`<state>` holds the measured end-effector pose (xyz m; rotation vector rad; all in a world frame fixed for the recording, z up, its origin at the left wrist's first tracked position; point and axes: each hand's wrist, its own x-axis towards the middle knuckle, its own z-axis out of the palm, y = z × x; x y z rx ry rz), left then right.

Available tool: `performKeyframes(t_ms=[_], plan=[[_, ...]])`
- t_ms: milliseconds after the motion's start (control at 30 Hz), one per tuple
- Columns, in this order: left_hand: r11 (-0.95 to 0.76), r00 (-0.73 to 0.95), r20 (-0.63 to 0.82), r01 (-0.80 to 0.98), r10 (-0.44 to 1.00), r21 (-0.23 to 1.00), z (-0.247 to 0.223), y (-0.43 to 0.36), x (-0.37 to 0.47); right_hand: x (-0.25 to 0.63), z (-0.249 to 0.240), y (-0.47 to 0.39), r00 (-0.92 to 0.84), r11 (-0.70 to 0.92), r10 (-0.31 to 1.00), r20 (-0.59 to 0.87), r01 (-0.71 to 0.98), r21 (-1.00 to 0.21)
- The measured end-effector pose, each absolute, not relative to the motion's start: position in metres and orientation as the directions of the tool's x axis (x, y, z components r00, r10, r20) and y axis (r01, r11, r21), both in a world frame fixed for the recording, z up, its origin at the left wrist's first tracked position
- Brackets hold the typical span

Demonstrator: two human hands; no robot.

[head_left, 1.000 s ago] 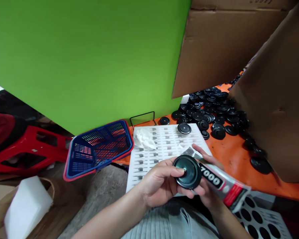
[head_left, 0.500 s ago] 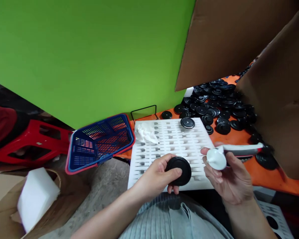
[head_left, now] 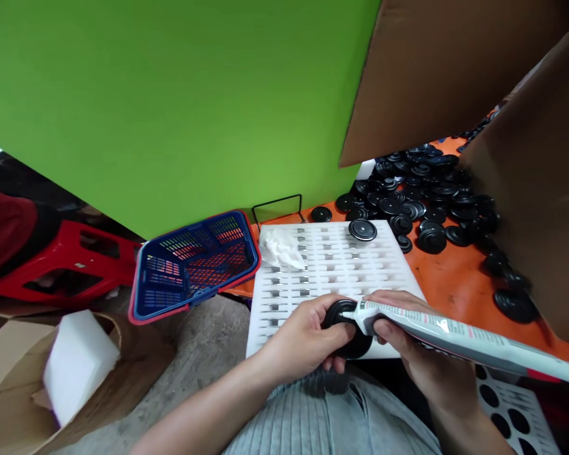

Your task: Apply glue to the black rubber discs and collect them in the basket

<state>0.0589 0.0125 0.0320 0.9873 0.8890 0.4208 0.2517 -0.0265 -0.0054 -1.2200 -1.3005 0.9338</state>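
Tube point(head_left: 459, 335) lies gripped in right hand point(head_left: 434, 370), long axis running across toward left hand point(head_left: 306, 335), nozzle point(head_left: 349, 314) over the black disc point(head_left: 360, 342) which that left hand, nearer the tip, pinches.

Wkshp | pile of blk discs point(head_left: 413, 210) | slotted wht tray point(head_left: 392, 249) | nozzled tube point(head_left: 459, 335)

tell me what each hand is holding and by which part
The left hand holds a black disc by its left side, thumb on top; the right hand holds a tube near its nozzle end.
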Motion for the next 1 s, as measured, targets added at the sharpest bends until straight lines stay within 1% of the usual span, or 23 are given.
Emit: performKeyframes(t_ms=[67, 100, 167, 233, 267, 300, 333, 367, 400, 467, 533, 567, 600, 633, 667, 733, 800, 900, 1000], plan=[[0.505, 0.587, -0.454, 0.088, 0.670, 0.859, 0.032, 0.012, 0.059, 0.252, -0.005, -0.027, 0.037, 0.188, 0.979, 0.199, 0.196, -0.962], [0.503, 0.585, -0.456, 0.093, 0.670, 0.859, 0.032, 0.012, 0.058, 0.252, -0.006, -0.027, 0.028, 0.191, 0.979, 0.200, 0.197, -0.962], [0.505, 0.582, -0.469, 0.113, 0.664, 0.856, 0.030, 0.012, 0.056, 0.253, -0.009, -0.025, 0.068, 0.173, 0.981, 0.183, 0.136, -0.976], [0.465, 0.551, -0.477, 0.173, 0.685, 0.868, 0.024, 0.014, 0.051, 0.253, -0.011, -0.021, 0.136, 0.122, 0.983, 0.123, 0.017, -0.992], [0.400, 0.523, -0.457, 0.226, 0.720, 0.888, 0.020, 0.015, 0.049, 0.253, -0.011, -0.019, 0.175, 0.095, 0.981, 0.085, -0.052, -0.994], [0.296, 0.494, -0.411, 0.296, 0.767, 0.908, 0.015, 0.016, 0.047, 0.252, -0.010, -0.016, 0.210, 0.074, 0.977, 0.047, -0.122, -0.990], [0.166, 0.469, -0.340, 0.373, 0.815, 0.913, 0.010, 0.018, 0.044, 0.251, -0.009, -0.012, 0.237, 0.059, 0.971, 0.013, -0.190, -0.980], [0.030, 0.454, -0.259, 0.453, 0.852, 0.891, 0.006, 0.020, 0.042, 0.249, -0.007, -0.009, 0.257, 0.050, 0.966, -0.017, -0.251, -0.967], [-0.092, 0.447, -0.186, 0.531, 0.875, 0.842, 0.003, 0.023, 0.039, 0.247, -0.005, -0.006, 0.272, 0.044, 0.961, -0.042, -0.300, -0.953], [-0.258, 0.428, -0.089, 0.684, 0.900, 0.682, 0.003, 0.034, 0.033, 0.244, -0.003, -0.001, 0.285, 0.025, 0.955, -0.084, -0.359, -0.933], [-0.324, 0.386, -0.016, 0.796, 0.922, 0.511, 0.011, 0.054, 0.023, 0.241, -0.003, 0.002, 0.290, -0.003, 0.949, -0.124, -0.384, -0.923], [-0.337, 0.372, 0.014, 0.826, 0.928, 0.452, 0.016, 0.067, 0.017, 0.240, -0.003, 0.003, 0.294, -0.014, 0.945, -0.140, -0.392, -0.920], [-0.340, 0.361, 0.030, 0.841, 0.932, 0.421, 0.022, 0.082, 0.012, 0.238, -0.003, 0.003, 0.299, -0.023, 0.942, -0.155, -0.401, -0.916], [-0.360, 0.381, 0.013, 0.863, 0.925, 0.354, 0.028, 0.097, 0.006, 0.237, -0.004, 0.003, 0.302, -0.032, 0.938, -0.169, -0.411, -0.911], [-0.394, 0.432, -0.050, 0.859, 0.901, 0.326, 0.032, 0.113, 0.002, 0.236, -0.004, 0.003, 0.302, -0.040, 0.936, -0.181, -0.420, -0.906], [-0.409, 0.471, -0.124, 0.848, 0.873, 0.336, 0.035, 0.140, -0.005, 0.235, -0.004, 0.003, 0.295, -0.049, 0.935, -0.196, -0.439, -0.897], [-0.392, 0.474, -0.164, 0.843, 0.865, 0.369, 0.033, 0.157, -0.006, 0.234, -0.004, 0.003, 0.282, -0.053, 0.938, -0.200, -0.453, -0.890], [-0.339, 0.444, -0.149, 0.826, 0.883, 0.449, 0.029, 0.165, -0.003, 0.234, -0.002, 0.003, 0.264, -0.058, 0.943, -0.201, -0.465, -0.883], [-0.282, 0.410, -0.091, 0.756, 0.908, 0.590, 0.033, 0.154, 0.002, 0.232, 0.003, 0.006, 0.256, -0.056, 0.946, -0.198, -0.473, -0.879]])
